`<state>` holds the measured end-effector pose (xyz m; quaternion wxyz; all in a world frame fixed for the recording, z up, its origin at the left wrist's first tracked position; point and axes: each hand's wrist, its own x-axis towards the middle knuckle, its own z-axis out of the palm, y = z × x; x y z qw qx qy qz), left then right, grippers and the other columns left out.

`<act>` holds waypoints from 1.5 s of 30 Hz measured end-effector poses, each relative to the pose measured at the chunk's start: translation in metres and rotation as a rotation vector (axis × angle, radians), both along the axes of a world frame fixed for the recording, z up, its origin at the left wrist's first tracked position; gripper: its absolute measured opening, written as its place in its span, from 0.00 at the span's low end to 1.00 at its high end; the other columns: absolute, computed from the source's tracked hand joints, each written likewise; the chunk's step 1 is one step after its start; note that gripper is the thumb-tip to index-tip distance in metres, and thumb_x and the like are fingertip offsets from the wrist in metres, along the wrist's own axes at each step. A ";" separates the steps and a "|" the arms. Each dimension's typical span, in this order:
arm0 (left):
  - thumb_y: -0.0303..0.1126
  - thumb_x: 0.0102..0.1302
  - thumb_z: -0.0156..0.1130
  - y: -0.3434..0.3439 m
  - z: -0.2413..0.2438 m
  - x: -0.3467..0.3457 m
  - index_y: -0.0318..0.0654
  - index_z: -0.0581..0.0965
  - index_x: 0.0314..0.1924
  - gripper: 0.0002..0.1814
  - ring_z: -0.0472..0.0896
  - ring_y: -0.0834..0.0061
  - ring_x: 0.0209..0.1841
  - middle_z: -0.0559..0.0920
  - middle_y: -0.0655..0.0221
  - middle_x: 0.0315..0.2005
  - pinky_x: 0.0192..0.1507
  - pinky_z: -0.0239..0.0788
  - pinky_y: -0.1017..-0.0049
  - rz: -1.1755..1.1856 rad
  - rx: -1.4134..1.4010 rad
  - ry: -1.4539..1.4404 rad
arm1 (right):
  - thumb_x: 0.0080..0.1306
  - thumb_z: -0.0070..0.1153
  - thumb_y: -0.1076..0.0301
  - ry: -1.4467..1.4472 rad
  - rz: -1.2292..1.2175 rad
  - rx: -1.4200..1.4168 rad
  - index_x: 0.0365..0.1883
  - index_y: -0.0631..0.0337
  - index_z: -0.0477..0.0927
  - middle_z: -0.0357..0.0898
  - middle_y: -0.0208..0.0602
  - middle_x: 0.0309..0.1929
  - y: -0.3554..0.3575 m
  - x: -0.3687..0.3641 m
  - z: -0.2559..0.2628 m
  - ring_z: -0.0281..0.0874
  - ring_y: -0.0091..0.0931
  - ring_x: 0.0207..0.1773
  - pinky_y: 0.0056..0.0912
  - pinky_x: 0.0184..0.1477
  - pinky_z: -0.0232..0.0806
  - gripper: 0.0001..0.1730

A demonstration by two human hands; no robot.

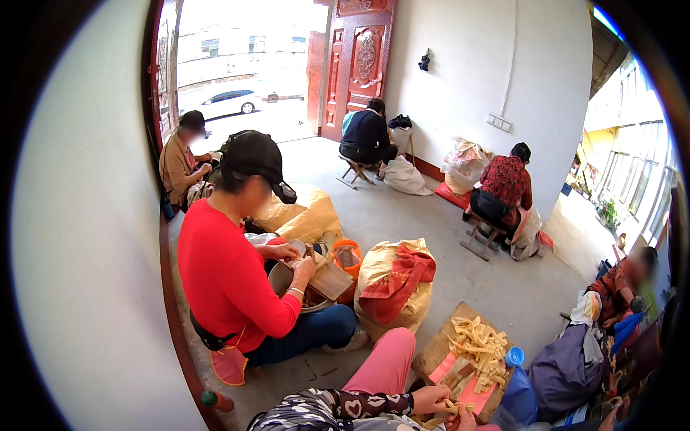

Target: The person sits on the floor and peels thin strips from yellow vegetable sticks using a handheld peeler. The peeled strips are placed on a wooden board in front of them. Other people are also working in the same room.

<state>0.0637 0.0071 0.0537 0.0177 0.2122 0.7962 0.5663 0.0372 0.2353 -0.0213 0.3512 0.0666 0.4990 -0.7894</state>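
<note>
At the bottom edge, my left hand (430,399), in a black sleeve with white hearts, grips one end of a pale yellow strip (452,406). My right hand (462,419) pinches the same strip close by and is partly cut off by the frame. Just beyond them lies a wooden board (431,353) bearing a heap of similar flat strips (480,345); their material is unclear. Pink-red bands (482,396) run along the board beneath the heap. My knee in pink trousers (385,355) rises left of the board.
A light blue cup (515,356) stands at the board's right edge, above a blue bag (520,396). To the left sits a person in red (232,275) working over a basin. A stuffed yellow sack (396,285) and orange bucket (346,256) are ahead. Several other people sit around.
</note>
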 end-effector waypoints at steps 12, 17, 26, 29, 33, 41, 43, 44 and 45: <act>0.35 0.57 0.49 0.002 -0.041 -0.007 0.36 0.67 0.32 0.09 0.75 0.59 0.29 0.75 0.57 0.24 0.30 0.64 0.67 -0.182 -0.096 -0.176 | 0.60 0.52 0.64 0.368 0.097 0.508 0.40 0.61 0.76 0.74 0.40 0.27 -0.049 0.031 0.049 0.72 0.32 0.33 0.30 0.37 0.67 0.13; 0.35 0.57 0.49 0.012 -0.048 -0.008 0.38 0.66 0.35 0.10 0.75 0.54 0.29 0.76 0.55 0.21 0.28 0.64 0.63 -0.131 -0.171 -0.195 | 0.61 0.51 0.60 1.059 0.209 0.996 0.45 0.57 0.74 0.77 0.43 0.39 -0.029 0.019 -0.011 0.77 0.30 0.37 0.29 0.38 0.68 0.16; 0.38 0.60 0.50 0.014 -0.038 -0.027 0.39 0.65 0.37 0.12 0.74 0.55 0.33 0.74 0.57 0.25 0.33 0.65 0.65 -0.158 -0.160 -0.046 | 0.61 0.50 0.70 0.047 0.013 -0.186 0.56 0.66 0.62 0.73 0.39 0.43 -0.030 0.022 0.023 0.74 0.29 0.41 0.28 0.38 0.68 0.25; 0.38 0.57 0.52 0.006 -0.033 -0.036 0.40 0.71 0.30 0.10 0.75 0.60 0.32 0.74 0.62 0.25 0.31 0.66 0.66 -0.180 -0.284 0.048 | 0.61 0.48 0.72 -0.166 0.167 -0.182 0.58 0.61 0.61 0.71 0.37 0.47 -0.024 0.012 0.035 0.73 0.26 0.42 0.28 0.41 0.68 0.25; 0.40 0.54 0.58 -0.006 0.011 -0.047 0.37 0.73 0.32 0.14 0.75 0.58 0.30 0.75 0.59 0.26 0.30 0.66 0.69 -0.387 -0.365 -0.068 | 0.63 0.47 0.65 0.210 0.290 0.401 0.45 0.62 0.71 0.74 0.28 0.37 -0.028 -0.005 0.043 0.71 0.15 0.33 0.16 0.29 0.67 0.14; 0.36 0.66 0.48 -0.003 -0.007 -0.051 0.32 0.73 0.32 0.14 0.72 0.86 0.27 0.76 0.73 0.24 0.31 0.66 0.84 -0.309 0.163 -0.794 | 0.64 0.46 0.63 -0.058 0.154 0.022 0.45 0.61 0.69 0.71 0.29 0.23 -0.009 -0.007 0.069 0.66 0.14 0.19 0.14 0.15 0.57 0.14; 0.35 0.65 0.48 -0.004 -0.016 -0.052 0.32 0.72 0.30 0.13 0.71 0.87 0.26 0.76 0.73 0.24 0.29 0.65 0.85 -0.274 0.184 -0.799 | 0.63 0.47 0.64 -0.083 0.218 0.090 0.42 0.61 0.71 0.67 0.26 0.18 0.001 -0.009 0.056 0.63 0.14 0.15 0.14 0.12 0.52 0.12; 0.34 0.65 0.47 -0.003 -0.019 -0.050 0.33 0.71 0.27 0.12 0.69 0.88 0.24 0.75 0.74 0.22 0.27 0.63 0.85 -0.262 0.183 -0.780 | 0.62 0.48 0.66 -0.118 0.099 0.139 0.37 0.62 0.73 0.62 0.23 0.13 0.002 -0.007 0.051 0.56 0.13 0.10 0.16 0.09 0.47 0.09; 0.33 0.64 0.47 -0.003 -0.017 -0.048 0.33 0.72 0.27 0.12 0.69 0.88 0.23 0.75 0.74 0.22 0.27 0.62 0.85 -0.260 0.219 -0.791 | 0.62 0.49 0.66 -0.084 0.063 0.133 0.36 0.63 0.73 0.62 0.23 0.13 0.008 -0.008 0.047 0.55 0.13 0.09 0.16 0.09 0.47 0.09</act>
